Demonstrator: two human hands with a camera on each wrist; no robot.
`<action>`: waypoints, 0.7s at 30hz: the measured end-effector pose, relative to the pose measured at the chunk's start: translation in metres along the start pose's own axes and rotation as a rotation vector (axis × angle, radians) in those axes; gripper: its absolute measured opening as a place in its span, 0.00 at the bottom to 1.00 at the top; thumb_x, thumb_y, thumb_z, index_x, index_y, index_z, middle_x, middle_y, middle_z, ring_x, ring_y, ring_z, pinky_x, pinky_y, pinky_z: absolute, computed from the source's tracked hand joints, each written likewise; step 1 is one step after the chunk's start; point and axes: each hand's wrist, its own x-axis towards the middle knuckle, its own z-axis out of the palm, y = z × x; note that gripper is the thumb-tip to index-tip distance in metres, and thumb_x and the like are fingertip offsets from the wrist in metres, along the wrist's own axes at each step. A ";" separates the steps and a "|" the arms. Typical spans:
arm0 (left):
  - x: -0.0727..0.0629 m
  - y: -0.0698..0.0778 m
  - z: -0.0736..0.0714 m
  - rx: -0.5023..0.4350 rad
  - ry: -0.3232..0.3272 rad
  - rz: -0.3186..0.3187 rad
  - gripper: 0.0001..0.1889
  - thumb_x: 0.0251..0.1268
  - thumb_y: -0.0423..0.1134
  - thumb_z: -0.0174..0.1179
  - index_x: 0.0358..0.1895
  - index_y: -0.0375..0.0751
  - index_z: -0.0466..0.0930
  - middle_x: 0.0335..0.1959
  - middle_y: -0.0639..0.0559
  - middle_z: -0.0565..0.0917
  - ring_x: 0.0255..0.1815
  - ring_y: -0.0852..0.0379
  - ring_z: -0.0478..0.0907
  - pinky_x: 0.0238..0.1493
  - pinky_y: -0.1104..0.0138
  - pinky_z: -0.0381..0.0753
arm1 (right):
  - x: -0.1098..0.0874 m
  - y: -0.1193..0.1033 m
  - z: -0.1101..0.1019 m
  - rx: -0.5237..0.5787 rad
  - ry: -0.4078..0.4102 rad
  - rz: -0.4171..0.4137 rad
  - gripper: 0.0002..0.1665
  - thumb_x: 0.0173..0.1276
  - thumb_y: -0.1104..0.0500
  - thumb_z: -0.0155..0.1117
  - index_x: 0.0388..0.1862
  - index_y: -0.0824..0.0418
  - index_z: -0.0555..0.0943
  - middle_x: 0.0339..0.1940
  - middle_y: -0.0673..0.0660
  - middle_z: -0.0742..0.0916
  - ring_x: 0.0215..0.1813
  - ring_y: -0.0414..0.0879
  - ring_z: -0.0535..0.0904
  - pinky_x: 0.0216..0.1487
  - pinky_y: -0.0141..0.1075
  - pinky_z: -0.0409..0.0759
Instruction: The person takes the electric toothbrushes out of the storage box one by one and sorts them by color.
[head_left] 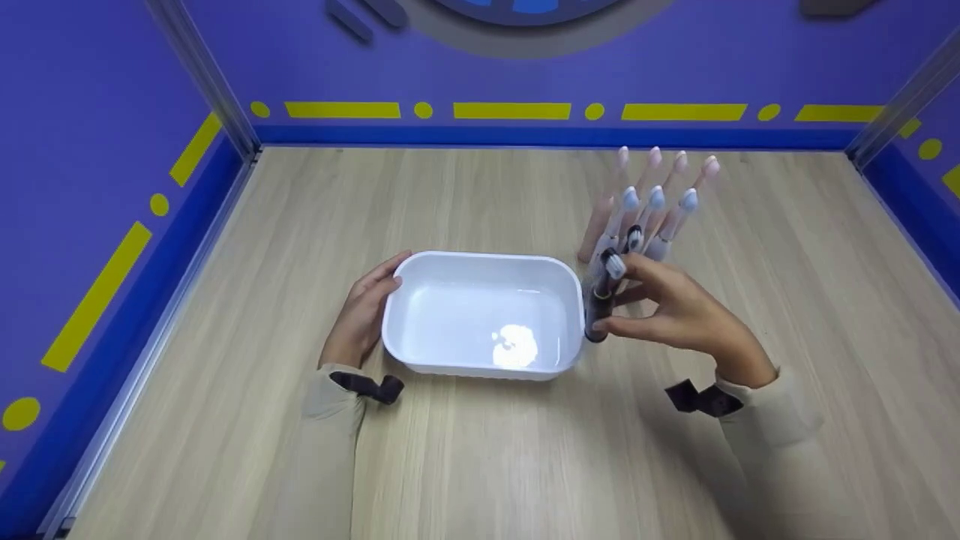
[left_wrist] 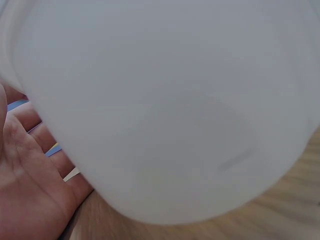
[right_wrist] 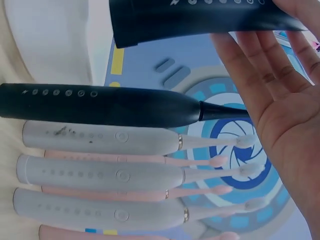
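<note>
A white rectangular basin [head_left: 420, 360] stands on the table. My left hand [head_left: 365, 311] holds its left side, thumb at the rim and fingers along the outer wall; the left wrist view shows the palm [left_wrist: 35, 185] beside that wall. Just right of the basin, my right hand [head_left: 679, 315] grips a black electric toothbrush [head_left: 598, 306] upright between thumb and fingers. Another black electric toothbrush [right_wrist: 100, 105] stands behind it, with white electric toothbrushes [right_wrist: 100, 172] beyond in the right wrist view. Pink electric toothbrushes [head_left: 596, 225] stand in the back row.
The wooden table [head_left: 465, 457] is bounded by a blue patterned back wall [head_left: 510, 82] and side walls. A metal rail [head_left: 161, 307] runs along the left edge. Dark camera mounts [head_left: 367, 386] sit on both wrists.
</note>
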 end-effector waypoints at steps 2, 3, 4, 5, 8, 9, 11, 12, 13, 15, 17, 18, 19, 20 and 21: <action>0.000 0.000 0.000 0.004 0.003 -0.004 0.26 0.70 0.31 0.47 0.70 0.41 0.65 0.73 0.50 0.65 0.73 0.55 0.63 0.71 0.64 0.64 | -0.003 0.001 -0.001 0.000 0.008 0.000 0.32 0.45 0.76 0.74 0.51 0.70 0.75 0.42 0.45 0.82 0.43 0.33 0.81 0.45 0.25 0.82; 0.000 0.000 0.000 0.005 0.006 -0.005 0.25 0.70 0.31 0.47 0.70 0.41 0.65 0.73 0.50 0.65 0.72 0.55 0.63 0.71 0.64 0.65 | -0.004 0.002 -0.002 0.002 0.011 -0.007 0.32 0.45 0.76 0.74 0.51 0.71 0.74 0.42 0.45 0.82 0.43 0.34 0.81 0.45 0.25 0.82; 0.000 0.000 0.000 0.007 0.006 -0.006 0.25 0.70 0.31 0.47 0.70 0.41 0.65 0.73 0.51 0.65 0.73 0.55 0.63 0.71 0.64 0.65 | -0.004 0.002 -0.002 0.005 0.013 -0.010 0.32 0.45 0.77 0.74 0.52 0.71 0.74 0.43 0.46 0.82 0.43 0.34 0.81 0.45 0.25 0.82; 0.000 0.000 0.000 0.005 0.006 -0.007 0.25 0.70 0.31 0.47 0.70 0.41 0.65 0.73 0.51 0.65 0.73 0.55 0.63 0.71 0.64 0.65 | -0.005 0.003 -0.003 0.008 0.014 -0.014 0.32 0.45 0.77 0.74 0.52 0.72 0.74 0.43 0.46 0.82 0.43 0.34 0.81 0.45 0.25 0.82; 0.000 -0.001 -0.001 -0.006 0.004 -0.005 0.25 0.70 0.31 0.47 0.70 0.41 0.65 0.73 0.50 0.66 0.72 0.55 0.63 0.71 0.65 0.65 | -0.007 0.006 -0.004 0.024 0.018 -0.017 0.33 0.46 0.77 0.73 0.53 0.73 0.73 0.44 0.48 0.82 0.44 0.35 0.80 0.46 0.25 0.82; 0.000 -0.001 -0.002 -0.010 0.004 -0.003 0.25 0.70 0.31 0.47 0.70 0.41 0.65 0.72 0.50 0.66 0.72 0.55 0.63 0.71 0.65 0.65 | -0.008 0.007 -0.004 0.028 0.020 -0.019 0.32 0.46 0.78 0.73 0.53 0.73 0.73 0.44 0.48 0.82 0.45 0.36 0.80 0.46 0.25 0.82; 0.000 -0.001 -0.002 -0.016 0.001 -0.002 0.25 0.70 0.31 0.47 0.70 0.40 0.65 0.73 0.50 0.65 0.73 0.55 0.63 0.71 0.66 0.65 | -0.010 0.009 -0.005 0.032 0.028 -0.019 0.32 0.46 0.78 0.72 0.53 0.74 0.73 0.44 0.49 0.82 0.45 0.36 0.80 0.46 0.26 0.82; 0.000 -0.001 -0.002 -0.015 0.001 -0.002 0.25 0.70 0.31 0.47 0.70 0.40 0.65 0.73 0.50 0.65 0.73 0.55 0.63 0.71 0.66 0.65 | -0.011 0.011 -0.005 0.033 0.033 -0.020 0.32 0.46 0.78 0.72 0.52 0.75 0.73 0.45 0.50 0.82 0.46 0.36 0.80 0.46 0.26 0.82; 0.000 -0.001 -0.002 -0.015 -0.002 -0.002 0.25 0.70 0.31 0.47 0.70 0.40 0.65 0.73 0.50 0.65 0.73 0.55 0.63 0.71 0.66 0.65 | -0.012 0.012 -0.005 0.033 0.038 -0.018 0.32 0.45 0.79 0.72 0.52 0.75 0.73 0.45 0.50 0.82 0.46 0.36 0.80 0.46 0.26 0.82; 0.000 0.000 -0.001 -0.011 -0.004 -0.002 0.25 0.70 0.31 0.47 0.70 0.40 0.64 0.73 0.50 0.65 0.73 0.54 0.63 0.71 0.65 0.65 | -0.015 0.014 -0.006 0.033 0.049 -0.016 0.33 0.45 0.79 0.72 0.52 0.75 0.73 0.46 0.50 0.82 0.46 0.35 0.80 0.45 0.26 0.82; 0.000 0.000 -0.001 -0.009 -0.005 -0.001 0.26 0.70 0.31 0.47 0.71 0.40 0.64 0.73 0.50 0.65 0.73 0.54 0.63 0.71 0.65 0.65 | -0.017 0.016 -0.007 0.044 0.060 -0.019 0.34 0.44 0.80 0.72 0.54 0.76 0.72 0.47 0.50 0.82 0.47 0.35 0.80 0.45 0.26 0.83; 0.000 0.000 -0.001 -0.009 -0.006 -0.002 0.26 0.70 0.31 0.47 0.71 0.40 0.64 0.73 0.50 0.65 0.73 0.54 0.63 0.71 0.65 0.65 | -0.018 0.016 -0.008 0.043 0.065 -0.018 0.35 0.44 0.80 0.72 0.54 0.76 0.72 0.48 0.50 0.82 0.47 0.35 0.80 0.45 0.27 0.83; 0.000 0.000 0.000 -0.012 -0.008 -0.001 0.26 0.70 0.31 0.47 0.71 0.40 0.64 0.73 0.50 0.65 0.73 0.54 0.63 0.70 0.66 0.66 | -0.019 0.017 -0.009 0.045 0.070 -0.019 0.36 0.43 0.81 0.72 0.55 0.77 0.72 0.48 0.51 0.82 0.48 0.36 0.80 0.45 0.27 0.83; 0.000 0.000 0.000 -0.017 -0.006 0.000 0.26 0.69 0.31 0.47 0.70 0.40 0.65 0.73 0.50 0.65 0.72 0.54 0.63 0.70 0.66 0.66 | -0.020 0.018 -0.009 0.049 0.075 -0.014 0.36 0.43 0.81 0.71 0.55 0.77 0.72 0.49 0.51 0.83 0.49 0.35 0.80 0.45 0.27 0.83; 0.001 -0.001 -0.001 -0.018 -0.011 0.000 0.26 0.70 0.31 0.47 0.71 0.40 0.64 0.73 0.49 0.65 0.72 0.54 0.64 0.69 0.67 0.67 | -0.021 0.018 -0.010 0.049 0.081 -0.013 0.36 0.43 0.81 0.71 0.55 0.77 0.71 0.50 0.51 0.83 0.50 0.35 0.80 0.45 0.26 0.83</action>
